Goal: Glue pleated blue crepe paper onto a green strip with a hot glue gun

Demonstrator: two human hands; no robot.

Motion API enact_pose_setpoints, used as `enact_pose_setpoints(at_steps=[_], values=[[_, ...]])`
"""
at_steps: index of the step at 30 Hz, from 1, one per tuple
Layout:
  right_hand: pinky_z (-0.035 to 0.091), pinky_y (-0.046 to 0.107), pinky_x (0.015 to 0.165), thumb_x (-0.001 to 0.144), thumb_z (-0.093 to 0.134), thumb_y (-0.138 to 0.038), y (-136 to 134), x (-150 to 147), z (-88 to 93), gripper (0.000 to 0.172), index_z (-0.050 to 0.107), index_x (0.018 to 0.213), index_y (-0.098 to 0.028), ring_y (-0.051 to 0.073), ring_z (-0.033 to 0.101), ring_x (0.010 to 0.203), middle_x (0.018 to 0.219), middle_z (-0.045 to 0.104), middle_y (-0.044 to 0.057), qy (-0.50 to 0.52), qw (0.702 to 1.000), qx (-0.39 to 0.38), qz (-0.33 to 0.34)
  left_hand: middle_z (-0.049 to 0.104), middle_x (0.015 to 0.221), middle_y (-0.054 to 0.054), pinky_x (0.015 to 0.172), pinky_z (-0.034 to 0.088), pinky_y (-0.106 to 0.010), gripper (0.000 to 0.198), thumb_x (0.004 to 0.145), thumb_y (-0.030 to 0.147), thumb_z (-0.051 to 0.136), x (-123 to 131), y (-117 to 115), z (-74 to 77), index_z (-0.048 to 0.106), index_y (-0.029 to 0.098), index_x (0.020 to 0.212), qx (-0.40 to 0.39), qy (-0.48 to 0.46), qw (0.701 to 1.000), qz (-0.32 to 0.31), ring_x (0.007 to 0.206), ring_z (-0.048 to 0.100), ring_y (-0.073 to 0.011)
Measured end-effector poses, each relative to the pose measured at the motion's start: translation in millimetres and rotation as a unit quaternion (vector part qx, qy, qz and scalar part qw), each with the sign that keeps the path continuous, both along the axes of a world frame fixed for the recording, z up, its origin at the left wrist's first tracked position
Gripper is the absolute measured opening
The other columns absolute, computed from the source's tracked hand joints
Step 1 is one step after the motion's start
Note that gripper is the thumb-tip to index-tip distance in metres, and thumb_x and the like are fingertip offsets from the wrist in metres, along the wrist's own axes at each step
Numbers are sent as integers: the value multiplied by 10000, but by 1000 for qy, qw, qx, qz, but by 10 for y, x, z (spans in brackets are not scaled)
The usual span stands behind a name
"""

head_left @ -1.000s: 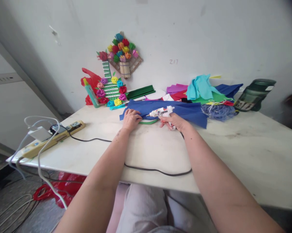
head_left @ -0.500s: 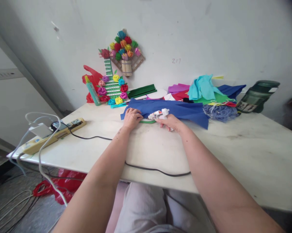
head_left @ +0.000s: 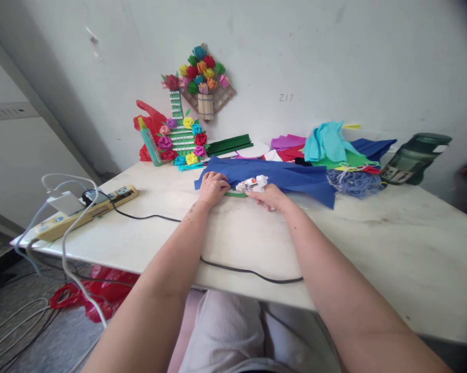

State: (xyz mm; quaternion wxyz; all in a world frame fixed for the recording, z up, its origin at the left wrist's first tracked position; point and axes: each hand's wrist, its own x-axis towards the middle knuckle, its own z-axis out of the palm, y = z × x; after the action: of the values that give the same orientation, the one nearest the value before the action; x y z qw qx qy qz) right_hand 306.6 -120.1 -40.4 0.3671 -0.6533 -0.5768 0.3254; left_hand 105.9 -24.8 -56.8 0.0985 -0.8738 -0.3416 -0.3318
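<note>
In my right hand (head_left: 271, 197) is a white hot glue gun (head_left: 252, 184), the fingers wrapped round its handle and its nozzle pointing left. My left hand (head_left: 214, 186) rests with bent fingers on the near left part of a blue sheet (head_left: 295, 178). Between the hands shows a green-edged piece (head_left: 236, 195), its left end under my left fingers, which seem to hold it down. The glue gun's nozzle is close above this piece; whether it touches cannot be seen.
A paper-flower guitar (head_left: 182, 140) and green glue bottle (head_left: 150, 142) stand at the back left. Coloured sheets (head_left: 324, 142), a bundle of bluish strands (head_left: 353, 182) and a dark bottle (head_left: 416, 158) lie back right. A power strip (head_left: 101, 207) sits left; a black cord (head_left: 249, 272) crosses the table.
The view has shifted slightly. The glue gun has moved a little left and down towards the green-edged piece. My left hand stays in nearly the same place.
</note>
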Motion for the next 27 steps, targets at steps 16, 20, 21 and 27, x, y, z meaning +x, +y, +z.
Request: enact_pose_setpoints(at_steps=[16, 20, 21, 27], values=[[277, 175, 233, 633, 701, -442, -32, 41, 46, 311, 548, 586, -176, 58, 391, 265, 415, 493, -40, 1, 1000, -5, -2, 651, 966, -6, 941, 309, -396, 163, 782, 308, 559, -2, -6, -4, 710, 282, 726, 2, -3, 1000, 2, 950, 492, -205], [303, 183, 261, 644, 691, -455, -75, 57, 112, 326, 535, 568, -178, 65, 401, 276, 396, 475, -40, -27, 1000, -17, -2, 652, 971, -3, 937, 313, -395, 160, 781, 300, 559, 0, -12, -2, 711, 284, 732, 6, -5, 1000, 4, 952, 492, -204], [307, 188, 268, 648, 687, -456, -85, 60, 128, 329, 533, 566, -178, 67, 401, 279, 397, 474, -36, -35, 999, -21, -6, 653, 970, -1, 938, 314, -393, 158, 780, 296, 561, 0, -13, -2, 712, 285, 732, 7, -6, 1000, 4, 953, 492, -203], [319, 211, 295, 648, 685, -457, -129, 90, 190, 343, 516, 539, -179, 79, 397, 285, 388, 464, -24, -57, 998, -31, -15, 659, 960, 3, 936, 314, -389, 153, 775, 297, 570, -2, -12, -2, 712, 282, 720, 12, -10, 1000, 3, 943, 495, -201]])
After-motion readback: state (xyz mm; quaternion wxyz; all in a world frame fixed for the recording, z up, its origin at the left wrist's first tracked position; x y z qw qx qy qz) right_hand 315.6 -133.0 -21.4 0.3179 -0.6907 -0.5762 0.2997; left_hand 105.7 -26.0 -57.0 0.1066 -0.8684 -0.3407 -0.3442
